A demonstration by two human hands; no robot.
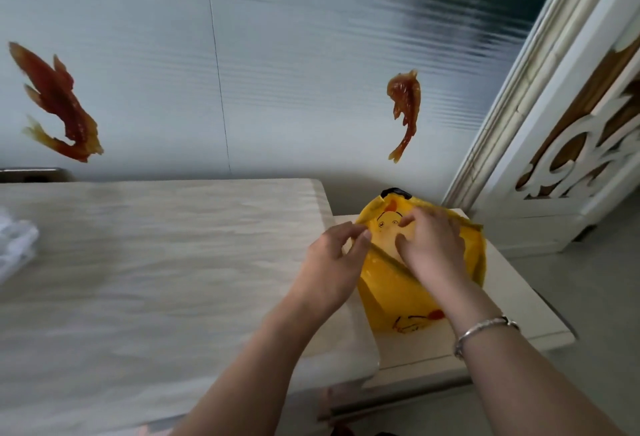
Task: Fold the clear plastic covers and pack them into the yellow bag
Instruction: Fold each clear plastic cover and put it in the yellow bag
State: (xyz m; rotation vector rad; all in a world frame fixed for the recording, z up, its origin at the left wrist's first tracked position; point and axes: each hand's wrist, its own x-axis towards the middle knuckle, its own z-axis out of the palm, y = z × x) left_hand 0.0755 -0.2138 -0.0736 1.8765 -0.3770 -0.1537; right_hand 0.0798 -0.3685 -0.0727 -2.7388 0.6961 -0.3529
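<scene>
- The yellow bag (398, 293) stands on a lower, pale side table (512, 300) that sits against the right edge of the larger pale table (156, 262)
- The bag's mouth faces up and is held apart; a cartoon face is printed inside the far wall, and a dark handle (396, 192) shows at its far rim
- The left hand (334, 262) pinches the near-left rim of the bag between thumb and curled fingers, pulling that edge toward the big table
- The right hand (431, 245) reaches down into the bag's opening with fingers bent and spread; it seems to press on something pale inside, possibly a folded clear cover, but blur keeps me from telling whether the fingers grip it
- A silver bracelet (485, 330) circles the right wrist
- At the far left edge of the big table lies a blurred heap of clear plastic covers (15, 245), well apart from the bag
- Behind the tables, a pale wall carries two orange-red fish decorations, one at left (55, 103) and one near the middle (403, 106)
- To the right stands a white carved screen (571, 144) with cut-out scrollwork
</scene>
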